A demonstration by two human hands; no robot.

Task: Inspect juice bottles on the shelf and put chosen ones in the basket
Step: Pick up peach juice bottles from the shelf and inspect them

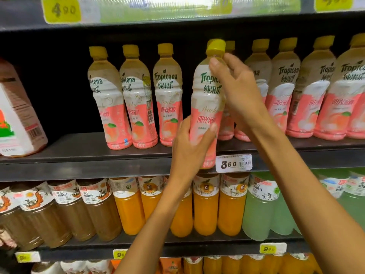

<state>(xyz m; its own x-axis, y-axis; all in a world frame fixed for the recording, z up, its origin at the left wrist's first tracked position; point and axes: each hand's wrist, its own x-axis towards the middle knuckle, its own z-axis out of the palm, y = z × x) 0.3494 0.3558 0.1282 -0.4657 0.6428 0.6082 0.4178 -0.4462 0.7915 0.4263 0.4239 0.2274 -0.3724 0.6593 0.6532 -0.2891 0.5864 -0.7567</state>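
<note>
Your left hand [189,143] grips the peach bottle [207,103] low, your right hand [237,86] its neck, out past the shelf [79,153] edge; dark room left. Label reads Tropicana; tag [233,163] 3.60.

A white price tag [233,163] reading 3.60 sits on the shelf edge. Yellow price labels [272,248] mark the lower rail. A brown-and-white carton [18,115] stands far left.

Upright pink-labelled peach juice bottle [206,103]
</note>
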